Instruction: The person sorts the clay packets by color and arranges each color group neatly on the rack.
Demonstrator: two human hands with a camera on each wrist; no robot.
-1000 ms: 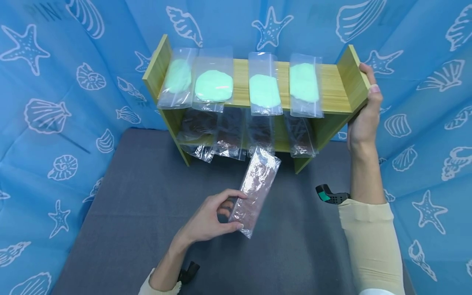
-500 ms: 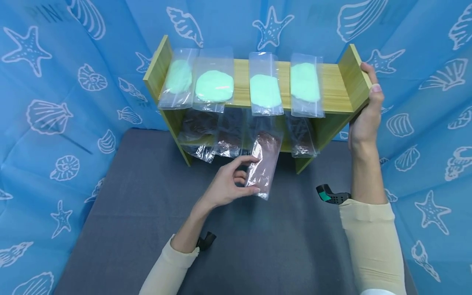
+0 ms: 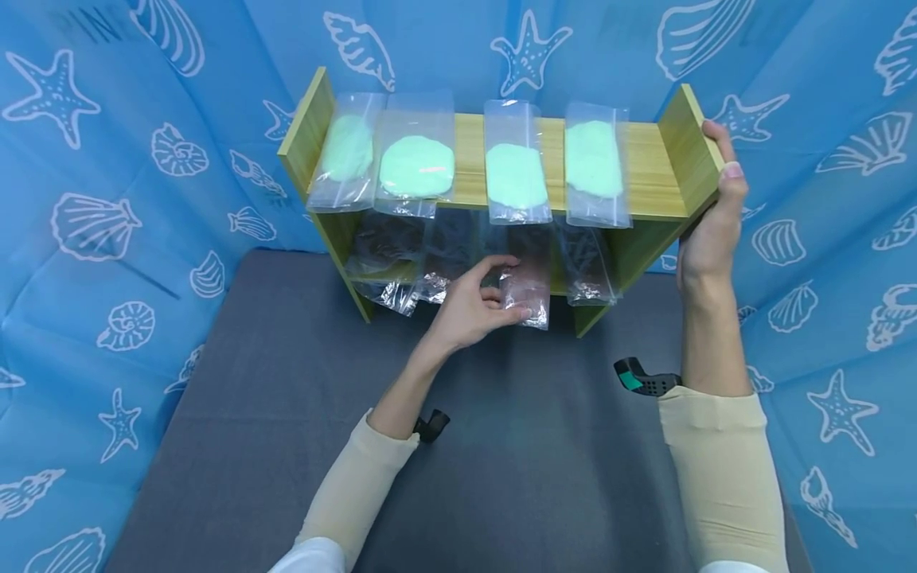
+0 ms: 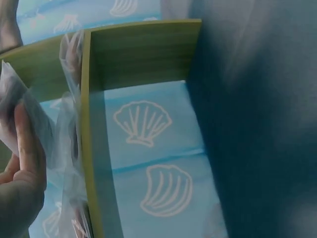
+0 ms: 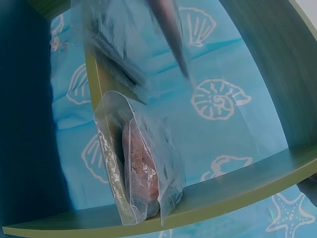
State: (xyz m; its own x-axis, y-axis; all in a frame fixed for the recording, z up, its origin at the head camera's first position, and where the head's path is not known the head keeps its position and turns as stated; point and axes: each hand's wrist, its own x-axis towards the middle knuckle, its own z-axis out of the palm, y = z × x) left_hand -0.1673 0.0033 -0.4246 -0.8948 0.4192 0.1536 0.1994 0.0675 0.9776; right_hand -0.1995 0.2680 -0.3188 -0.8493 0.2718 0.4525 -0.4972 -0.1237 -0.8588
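Observation:
My left hand pinches a clear plastic bag with brownish-pink contents between thumb and fingers. That bag is at the front of the lower shelf of a small wooden rack, its far end under the upper board. In the left wrist view, the left hand holds the bag beside other bags. High on the rack's right side panel, my right hand grips the board, thumb and a finger showing; its other fingers are hidden. Several similar dark bags lie along the lower shelf, edges overhanging.
Clear bags of pale green material lie across the upper shelf. In the right wrist view, one bag stands near the side panel. A blue shell-print curtain hangs behind the rack, which stands on a dark grey cloth.
My left hand has carried the brownish-pink bag up and forward from over the cloth to the lower shelf, turning it straighter. The right hand has stayed on the side panel.

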